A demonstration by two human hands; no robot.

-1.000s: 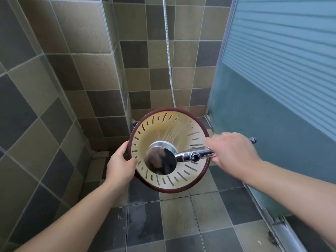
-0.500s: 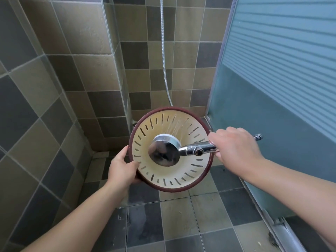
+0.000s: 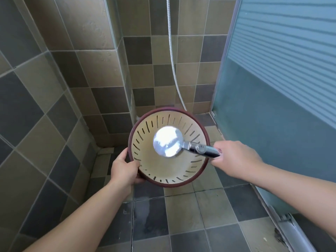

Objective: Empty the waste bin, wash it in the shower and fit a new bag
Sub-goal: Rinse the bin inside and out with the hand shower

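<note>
The waste bin is round, with a dark red rim and a cream inside cut by narrow slots. It is held above the shower floor, its mouth turned up toward me. My left hand grips the bin's left rim. My right hand is closed on the chrome handle of the shower head. The shower head hangs over the bin's mouth, its shiny back facing me. Its face and any water are hidden from me.
The metal shower hose runs down the tiled back wall behind the bin. A frosted glass shower door stands on the right, its metal track at the lower right. Tiled walls close the left side and the floor tiles look wet.
The shower head has shifted up and right inside the bin's mouth, and its back now glares white. My right hand has slid right, off the bin's rim. The bin stays in my left hand.
</note>
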